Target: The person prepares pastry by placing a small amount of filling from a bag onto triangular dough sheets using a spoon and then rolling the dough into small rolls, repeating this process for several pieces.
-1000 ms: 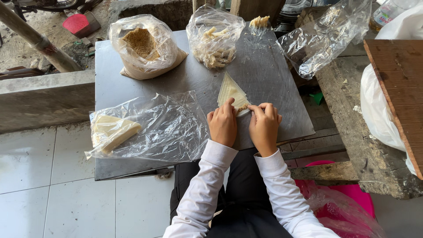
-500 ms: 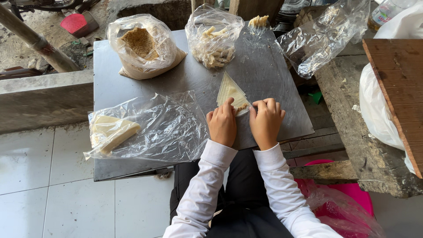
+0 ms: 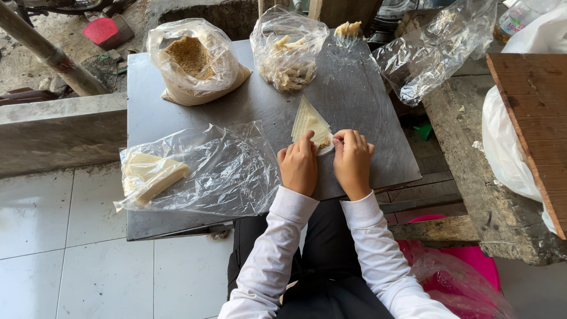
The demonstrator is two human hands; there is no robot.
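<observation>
A pale, thin triangular wrapper sheet (image 3: 309, 120) lies on the grey metal table (image 3: 366, 106), with a small heap of brown filling near its lower edge. My left hand (image 3: 299, 165) and my right hand (image 3: 352, 160) rest side by side on that lower edge, fingers curled over it and pinching the sheet. White sleeves cover both forearms. The part of the wrapper under my fingers is hidden.
A plastic bag of brown crumbly filling (image 3: 192, 59) and a bag of rolled pale pieces (image 3: 287, 50) stand at the back. A clear bag with stacked pale wrappers (image 3: 155, 174) lies at front left. Crumpled plastic (image 3: 431, 53) and a wooden board (image 3: 531, 124) lie right.
My right hand has shifted slightly leftward, and both hands have closed in on the wrapper's lower edge. The wrapper itself has barely moved.
</observation>
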